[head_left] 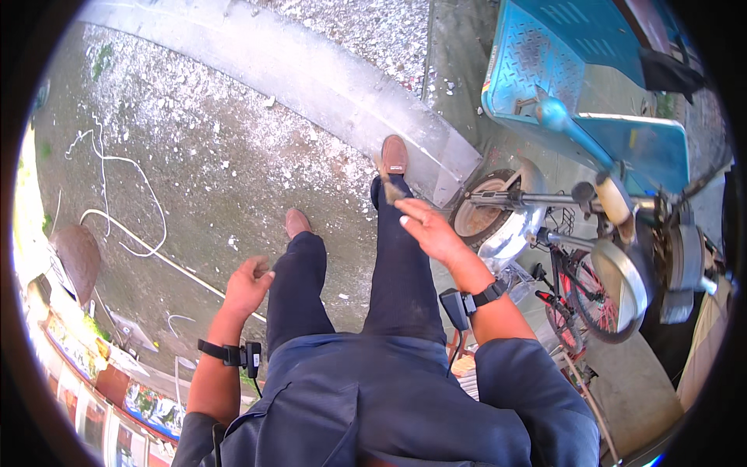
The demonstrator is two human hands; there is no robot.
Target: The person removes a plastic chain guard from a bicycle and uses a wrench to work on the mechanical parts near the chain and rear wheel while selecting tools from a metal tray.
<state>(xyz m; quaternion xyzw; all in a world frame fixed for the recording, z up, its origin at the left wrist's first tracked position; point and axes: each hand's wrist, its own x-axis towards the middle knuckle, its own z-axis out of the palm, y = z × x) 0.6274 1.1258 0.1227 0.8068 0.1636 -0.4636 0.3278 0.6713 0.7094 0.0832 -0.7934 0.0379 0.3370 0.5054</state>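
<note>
My right hand (428,232) reaches forward over my right leg, fingers stretched out and thumb apart. Just beyond its fingertips is a blurred tan, slim piece (388,182), in front of my right brown shoe (394,154). The blur hides its kind and whether the fingertips still touch it. My left hand (247,288) hangs beside my left thigh with loosely bent fingers, thumb apart, and nothing visible in it. White flakes and crumbs (233,148) lie scattered over the dark ground near my feet.
A long grey board (311,86) lies across the ground ahead. A blue three-wheeled vehicle (537,70) with handlebars stands close on my right, a bicycle (595,296) beside it. On the left are a pale pole (163,257), a white cord (148,167) and a brown rounded object (78,261).
</note>
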